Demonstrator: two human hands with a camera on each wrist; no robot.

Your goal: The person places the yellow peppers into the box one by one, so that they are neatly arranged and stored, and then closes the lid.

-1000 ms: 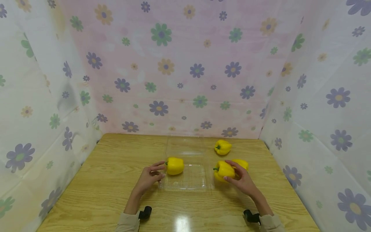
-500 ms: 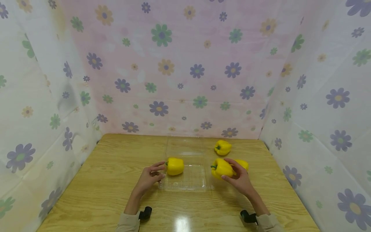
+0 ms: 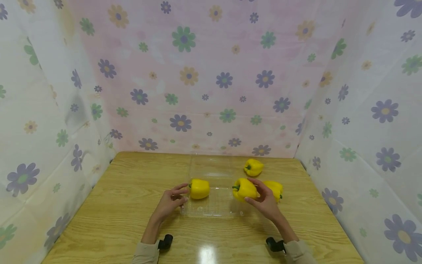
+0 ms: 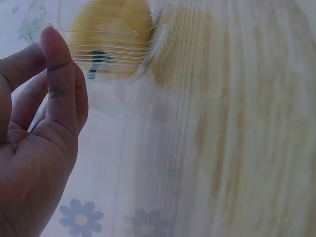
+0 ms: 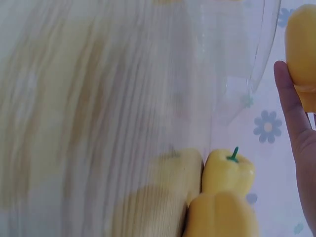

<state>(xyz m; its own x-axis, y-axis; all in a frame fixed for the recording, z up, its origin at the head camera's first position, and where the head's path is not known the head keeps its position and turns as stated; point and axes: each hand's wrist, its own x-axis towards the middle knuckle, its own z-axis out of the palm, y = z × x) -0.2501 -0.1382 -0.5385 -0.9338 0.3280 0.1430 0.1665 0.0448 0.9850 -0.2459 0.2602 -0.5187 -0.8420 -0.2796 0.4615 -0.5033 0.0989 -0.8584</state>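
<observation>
My right hand [image 3: 268, 203] grips a yellow bell pepper [image 3: 244, 189] with a green stem, over the right edge of a clear plastic clamshell container [image 3: 224, 201]. In the right wrist view the pepper [image 5: 302, 49] is lifted above the table, thumb along its side. At the container's left edge, my left hand [image 3: 169, 201] pinches the rim; the thumb [image 4: 54, 47] shows against the plastic in the left wrist view. Inside the container's left half lies another yellow bell pepper [image 3: 199, 189], its stem toward the left hand. The container's lid [image 3: 211, 165] lies open toward the back.
Two more yellow bell peppers are on the wooden table [image 3: 132, 183]: one pepper [image 3: 254, 167] at the back right, another pepper [image 3: 275, 190] just behind the right hand. Flower-patterned cloth [image 3: 211, 73] encloses the table at the back and both sides.
My right hand has lifted the bell pepper and carried it left to the container's right edge, uncovering more of the pepper behind. My left hand has stayed at the container.
</observation>
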